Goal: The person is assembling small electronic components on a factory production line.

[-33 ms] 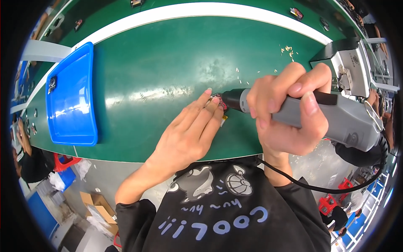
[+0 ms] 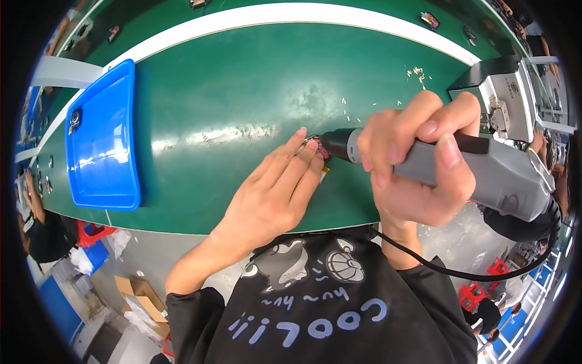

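My right hand (image 2: 421, 155) is wrapped round a grey electric screwdriver (image 2: 500, 176) with a black nose and a black cable. The screwdriver lies nearly level, its nose pointing left to a small red and black electronic device (image 2: 322, 150) on the green table. With fingers stretched and close together, my left hand (image 2: 273, 188) holds that device down by its fingertips; the thumb is hidden. A bit of yellow shows at the device's near edge. Most of the device, and the screwdriver's very tip, are covered by the fingers and the nose.
A blue tray (image 2: 100, 151) stands at the left with a small black part (image 2: 75, 121) in it. Tiny pale screws or pins (image 2: 417, 74) lie scattered at the far right, near a black and white machine (image 2: 503, 97). A white strip (image 2: 291, 13) borders the table's far side.
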Action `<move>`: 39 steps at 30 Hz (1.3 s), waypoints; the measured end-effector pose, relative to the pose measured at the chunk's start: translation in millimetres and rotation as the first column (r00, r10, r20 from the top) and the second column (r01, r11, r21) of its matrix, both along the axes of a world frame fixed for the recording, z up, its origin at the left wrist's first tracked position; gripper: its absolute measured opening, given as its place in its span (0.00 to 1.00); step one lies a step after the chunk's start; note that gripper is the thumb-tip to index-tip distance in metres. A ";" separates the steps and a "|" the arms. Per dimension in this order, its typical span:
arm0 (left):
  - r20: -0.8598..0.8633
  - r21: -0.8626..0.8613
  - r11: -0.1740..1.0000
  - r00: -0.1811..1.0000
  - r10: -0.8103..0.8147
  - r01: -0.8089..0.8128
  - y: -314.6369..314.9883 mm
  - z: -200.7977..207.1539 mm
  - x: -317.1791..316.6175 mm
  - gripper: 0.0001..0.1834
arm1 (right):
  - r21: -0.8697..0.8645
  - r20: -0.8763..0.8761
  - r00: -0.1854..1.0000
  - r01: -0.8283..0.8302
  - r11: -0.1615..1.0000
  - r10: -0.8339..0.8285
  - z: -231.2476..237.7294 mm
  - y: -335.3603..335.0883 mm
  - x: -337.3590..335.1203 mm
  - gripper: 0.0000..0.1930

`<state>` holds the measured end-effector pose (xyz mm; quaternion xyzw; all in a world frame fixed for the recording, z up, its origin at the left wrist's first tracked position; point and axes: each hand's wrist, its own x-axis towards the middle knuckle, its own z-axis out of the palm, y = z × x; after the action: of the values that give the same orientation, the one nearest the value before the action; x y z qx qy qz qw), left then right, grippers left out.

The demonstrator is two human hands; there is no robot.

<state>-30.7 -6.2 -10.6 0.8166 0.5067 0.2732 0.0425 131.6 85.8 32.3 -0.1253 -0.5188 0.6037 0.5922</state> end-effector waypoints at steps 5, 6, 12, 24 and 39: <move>-0.074 0.004 1.000 0.997 -0.001 0.002 1.0 2.7 2.5 0.17 | 0.014 0.090 0.995 -0.035 0.999 0.034 5.9 6.2 -1.0 0.07; -0.071 0.003 1.000 0.997 0.003 -0.003 0.9 2.4 2.6 0.17 | 0.009 0.099 0.995 -0.020 1.000 0.019 6.2 5.4 -2.3 0.07; -0.075 0.117 0.993 0.997 0.012 -0.003 1.4 -4.5 0.2 0.11 | 0.031 0.015 1.000 -0.024 0.999 0.023 -5.0 -3.8 -3.1 0.08; -0.009 -0.029 0.998 0.998 -0.056 0.056 3.8 4.8 -10.2 0.19 | 0.110 -0.080 0.994 0.082 0.990 -0.074 2.8 0.0 7.0 0.09; -0.075 0.322 0.932 0.977 0.198 -0.164 250.5 10.6 2.3 0.37 | 0.193 -0.148 0.935 0.346 0.918 -0.321 41.9 -19.2 121.9 0.12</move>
<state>-28.4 244.3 0.0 0.7761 0.5314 0.3091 -0.1404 253.5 66.6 74.2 -0.1122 -0.5178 0.4401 0.7250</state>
